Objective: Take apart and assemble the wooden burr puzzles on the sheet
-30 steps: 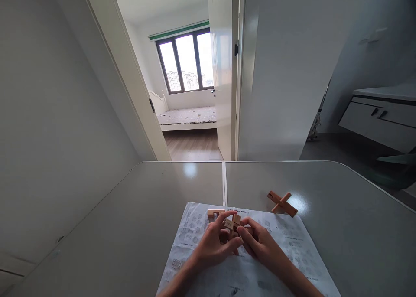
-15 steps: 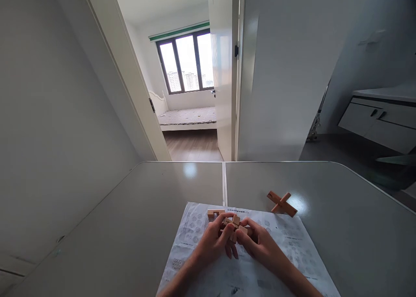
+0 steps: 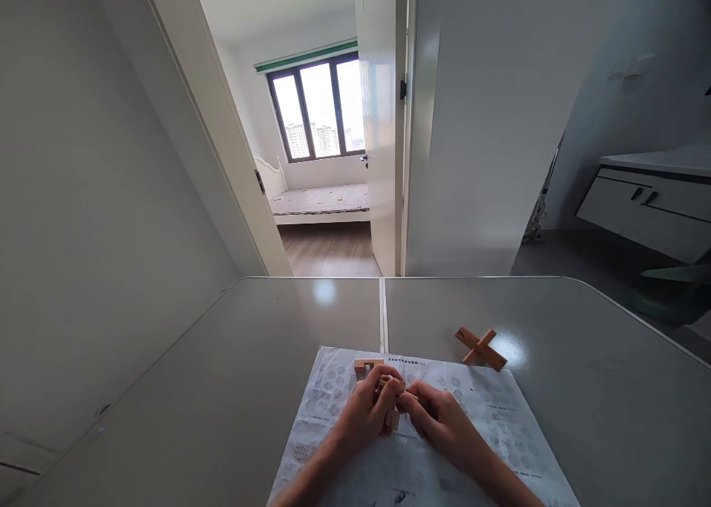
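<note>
Both my hands meet over a printed paper sheet on the grey table. My left hand and my right hand are closed together around a small wooden block puzzle, mostly hidden by the fingers. A loose notched wooden piece lies on the sheet just beyond my left hand. A wooden cross of two joined pieces rests on the bare table to the right of the sheet.
The table has a centre seam and rounded far corners. Beyond it stand a white wall, an open door into a room with a bed and window, and a cabinet at the right.
My fingers have curled down over the puzzle, which now sits lower and more hidden between my hands. The loose piece and the cross have not moved.
</note>
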The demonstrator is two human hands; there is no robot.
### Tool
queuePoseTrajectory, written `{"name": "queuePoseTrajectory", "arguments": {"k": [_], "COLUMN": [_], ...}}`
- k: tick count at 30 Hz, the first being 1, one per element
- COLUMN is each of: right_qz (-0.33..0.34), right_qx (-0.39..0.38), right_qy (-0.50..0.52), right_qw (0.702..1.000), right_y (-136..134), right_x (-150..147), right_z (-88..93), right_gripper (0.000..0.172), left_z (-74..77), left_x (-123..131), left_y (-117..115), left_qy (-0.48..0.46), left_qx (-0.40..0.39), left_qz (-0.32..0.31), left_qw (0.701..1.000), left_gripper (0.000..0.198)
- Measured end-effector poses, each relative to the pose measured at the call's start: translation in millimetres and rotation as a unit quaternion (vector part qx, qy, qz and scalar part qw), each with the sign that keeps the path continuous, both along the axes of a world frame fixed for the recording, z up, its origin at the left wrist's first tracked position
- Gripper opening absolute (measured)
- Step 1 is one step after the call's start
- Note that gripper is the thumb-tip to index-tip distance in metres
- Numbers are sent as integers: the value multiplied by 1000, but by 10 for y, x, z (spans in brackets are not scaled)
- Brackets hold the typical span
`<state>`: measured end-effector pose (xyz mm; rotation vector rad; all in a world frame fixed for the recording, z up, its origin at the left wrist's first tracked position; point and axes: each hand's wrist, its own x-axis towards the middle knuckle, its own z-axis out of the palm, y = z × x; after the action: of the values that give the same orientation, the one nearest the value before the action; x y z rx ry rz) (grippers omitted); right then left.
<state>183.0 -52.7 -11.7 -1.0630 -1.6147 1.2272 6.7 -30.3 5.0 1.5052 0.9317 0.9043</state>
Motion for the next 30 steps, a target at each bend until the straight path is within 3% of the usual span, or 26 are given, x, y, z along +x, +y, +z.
{"name": "queuePoseTrajectory", "arguments": {"k": [8, 14, 18, 25, 30], "right_qz": [3, -11, -17, -23, -15], "right_qx": [-4, -42, -49, -60, -46], "right_qy": [9, 60, 79, 85, 67], "right_qw": [1000, 997, 996, 994, 997], "right_y": [7, 35, 45, 45, 26], "right_x": [-7, 9, 14, 10, 0], "right_z": [-12, -60, -88, -127, -72], "right_gripper": [50, 52, 53, 52, 51], "left_z": [-9, -51, 17, -73, -164], "left_x": [-16, -84, -108, -82, -37], "left_y": [0, 27, 9, 47, 86], "left_qy": [13, -41, -71, -63, -60], "left_qx": [8, -33, -57, -40, -14], "left_qz": [0, -79, -115, -88, -45], "left_qw": [1000, 995, 989, 993, 997], "left_gripper": [48, 46, 62, 50, 55]}}
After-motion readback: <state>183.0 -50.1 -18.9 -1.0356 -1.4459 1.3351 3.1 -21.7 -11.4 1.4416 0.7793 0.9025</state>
